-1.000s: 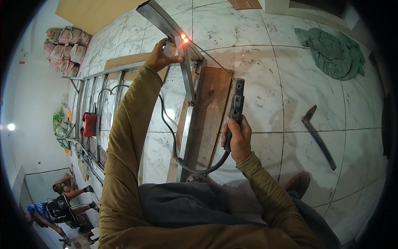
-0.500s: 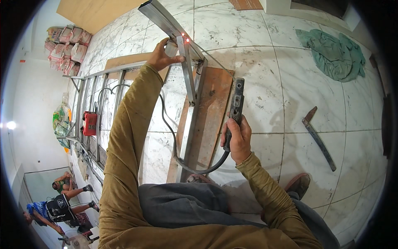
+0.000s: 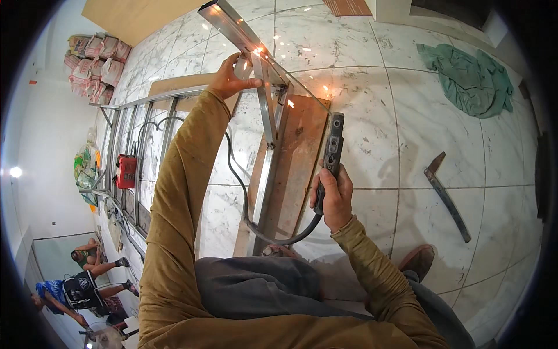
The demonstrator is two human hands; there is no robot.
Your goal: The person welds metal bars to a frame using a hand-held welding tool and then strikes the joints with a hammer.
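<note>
My right hand [image 3: 335, 198] is wrapped around a black welding electrode holder [image 3: 335, 139] with a thick cable at its lower end. A thin welding rod [image 3: 303, 88] runs from its tip up to a metal joint, where a bright glow throws orange sparks. My left hand [image 3: 228, 81] grips a short diagonal metal brace [image 3: 264, 104] near its upper end, thumb against it and fingers partly hidden behind. The brace's upper end meets a rectangular metal tube [image 3: 235, 28]; its lower end meets a longer tube [image 3: 266, 180].
Brown boards [image 3: 299, 136] lie under the frame on marbled tiles. A hammer-like tool [image 3: 446, 195] and green cloth [image 3: 471, 81] lie at right. To the left are a ladder-like metal frame [image 3: 139, 131], a red box-shaped machine [image 3: 125, 171], stacked sacks [image 3: 96, 67] and two people [image 3: 84, 291].
The glow at the joint has grown brighter, and sparks now fly outward from it. Both hands keep almost the same position and hold.
</note>
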